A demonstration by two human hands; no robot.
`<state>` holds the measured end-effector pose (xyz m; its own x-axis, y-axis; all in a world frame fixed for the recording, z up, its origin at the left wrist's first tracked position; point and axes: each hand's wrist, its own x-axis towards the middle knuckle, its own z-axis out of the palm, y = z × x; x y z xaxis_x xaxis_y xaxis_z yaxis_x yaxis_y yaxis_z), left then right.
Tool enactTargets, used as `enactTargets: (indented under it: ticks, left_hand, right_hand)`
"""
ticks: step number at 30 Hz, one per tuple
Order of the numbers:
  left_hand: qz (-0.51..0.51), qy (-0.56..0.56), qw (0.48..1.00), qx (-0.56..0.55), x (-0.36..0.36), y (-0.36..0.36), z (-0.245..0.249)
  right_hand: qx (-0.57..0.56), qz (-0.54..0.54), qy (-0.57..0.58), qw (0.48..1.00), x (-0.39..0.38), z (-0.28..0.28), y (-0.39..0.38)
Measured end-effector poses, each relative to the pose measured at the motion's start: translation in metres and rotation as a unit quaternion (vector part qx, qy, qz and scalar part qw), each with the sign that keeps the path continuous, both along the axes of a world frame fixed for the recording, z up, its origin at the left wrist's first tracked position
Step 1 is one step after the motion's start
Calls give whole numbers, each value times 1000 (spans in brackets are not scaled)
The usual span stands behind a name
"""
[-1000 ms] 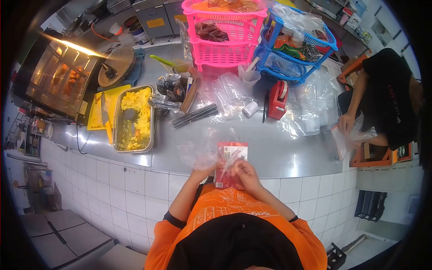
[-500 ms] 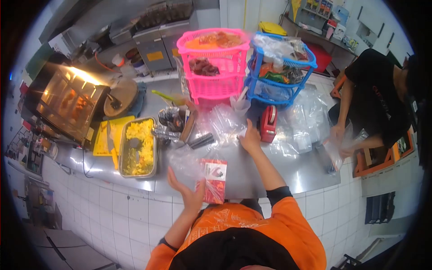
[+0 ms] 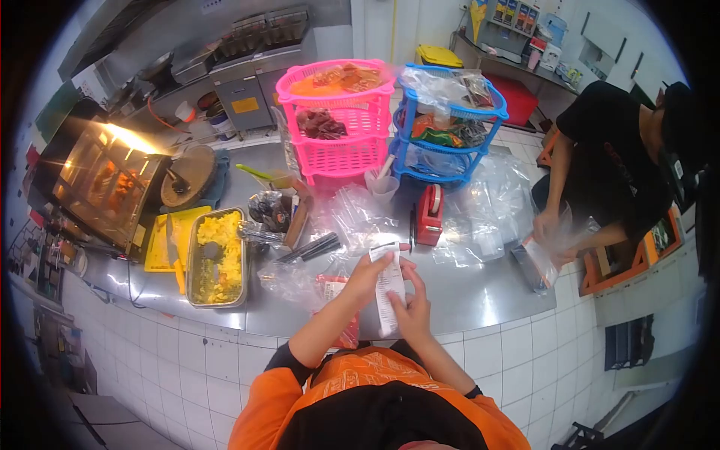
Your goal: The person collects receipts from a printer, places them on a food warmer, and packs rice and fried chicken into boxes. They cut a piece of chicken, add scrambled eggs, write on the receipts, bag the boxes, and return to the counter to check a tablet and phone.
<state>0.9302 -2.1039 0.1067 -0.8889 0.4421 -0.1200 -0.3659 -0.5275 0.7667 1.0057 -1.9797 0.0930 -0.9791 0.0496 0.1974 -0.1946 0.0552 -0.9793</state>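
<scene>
A long white printed receipt (image 3: 389, 289) is held upright over the table's front part, in front of my body. My left hand (image 3: 366, 279) grips its upper left side, with the thumb on the paper. On the lower right edge, my right hand (image 3: 412, 307) pinches the same slip. Beneath my left forearm lies a red printed packet (image 3: 347, 334), partly hidden by the arm. A crumpled clear plastic bag (image 3: 289, 283) rests on the metal table just left of it. The red tape dispenser (image 3: 429, 215) stands beyond my right hand.
A pink basket rack (image 3: 341, 157) and a blue basket rack (image 3: 442, 169) stand at the back. On the left are a tray of yellow food (image 3: 217, 259), a knife (image 3: 177, 255) and a lit warming cabinet (image 3: 105, 176). A co-worker (image 3: 611, 165) handles a plastic bag at right.
My right hand has come back from near the tape dispenser with the receipt. My left hand has left the plastic bag and packet and moved right to the receipt.
</scene>
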Motion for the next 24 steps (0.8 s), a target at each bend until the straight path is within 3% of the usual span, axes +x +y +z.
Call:
enactTargets:
  ticks: [1, 5, 7, 8, 9, 11, 13, 17, 19, 20, 21, 22, 23, 24]
  left_hand:
    - [-38, 24, 998, -34, -5, 2, 5]
    - [-70, 2, 997, 13, -13, 29, 9]
    - [-71, 7, 997, 26, -18, 39, 5]
    - [-32, 8, 999, 36, -23, 41, 4]
    - [7, 8, 999, 44, -27, 41, 3]
    - [18, -3, 999, 43, -25, 44, -1]
    - [-43, -84, 995, -45, -11, 51, -10]
    - [-135, -88, 985, -63, 19, 46, -68]
    - [-170, -105, 976, -80, 4, 29, -69]
    - [-254, -57, 958, -116, -13, 22, -73]
    - [-253, -53, 959, -117, -24, 25, -64]
    - [-334, -36, 918, -209, -31, 29, -53]
    - [-411, -21, 862, -298, -36, 34, -46]
    - [-475, -9, 823, -311, -42, 42, -41]
  right_hand:
    - [3, -5, -6, 1000, 9, -4, 2]
    - [-28, -44, -18, 998, 32, -20, 3]
    - [-177, -56, -76, 980, 40, -25, 3]
    - [-177, -60, -75, 980, 43, -26, 7]
    - [-123, -16, -146, 982, 47, -27, 11]
    - [-67, 26, -217, 973, 54, -46, 21]
    - [-167, 138, -290, 932, 52, -92, 33]
    - [-193, 103, -318, 922, 36, -56, 50]
    - [68, 278, -428, 857, 18, -38, 71]
    - [39, 192, -357, 913, -1, -47, 88]
    - [11, 105, -282, 954, -26, -58, 107]
    - [9, 13, -175, 984, -55, -54, 127]
    - [-101, -91, -169, 976, -87, -52, 132]
    - [-37, -106, -35, 993, -128, -72, 138]
